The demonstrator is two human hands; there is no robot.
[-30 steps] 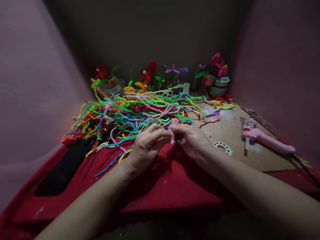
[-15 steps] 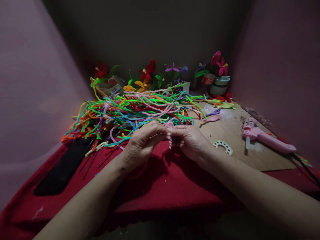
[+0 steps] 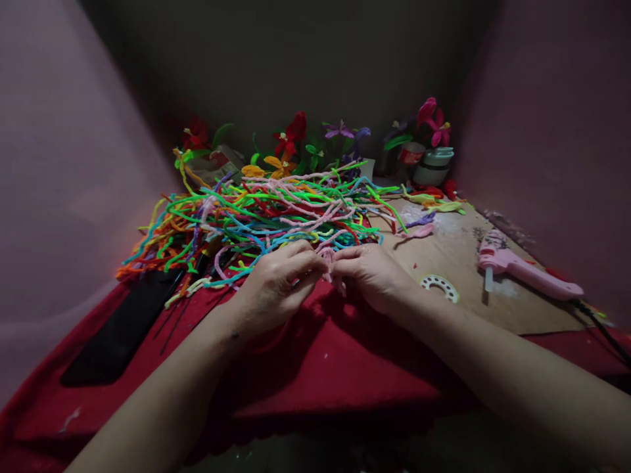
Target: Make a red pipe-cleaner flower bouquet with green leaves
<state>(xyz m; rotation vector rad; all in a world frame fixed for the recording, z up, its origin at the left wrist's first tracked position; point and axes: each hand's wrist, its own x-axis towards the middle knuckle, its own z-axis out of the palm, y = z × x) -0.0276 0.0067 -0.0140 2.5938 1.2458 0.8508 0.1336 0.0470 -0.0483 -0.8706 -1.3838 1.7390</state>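
A small bent piece of pink pipe cleaner (image 3: 327, 257) is pinched between my two hands, its lower ends hanging below the fingertips. My left hand (image 3: 280, 279) grips it from the left with thumb and forefinger. From the other side, my right hand (image 3: 372, 276) closes thumb and forefinger on it. Both hands are above the red cloth (image 3: 335, 368), just in front of a heap of loose pipe cleaners (image 3: 276, 210) in many colours. The fingers partly cover the pink piece, so its exact shape is hard to make out.
A pink glue gun (image 3: 527, 272) lies on a cardboard sheet (image 3: 473, 312) at right, near a white ring with holes (image 3: 441, 286) and a pink petal piece (image 3: 419, 231). At left rests a black phone (image 3: 123, 332). Pipe-cleaner flowers (image 3: 290, 141) and a lidded jar (image 3: 434, 165) stand behind.
My left hand has shifted slightly left and down. The fingertips have moved a little apart, and the pink pipe cleaner now hangs with its ends at a different angle.
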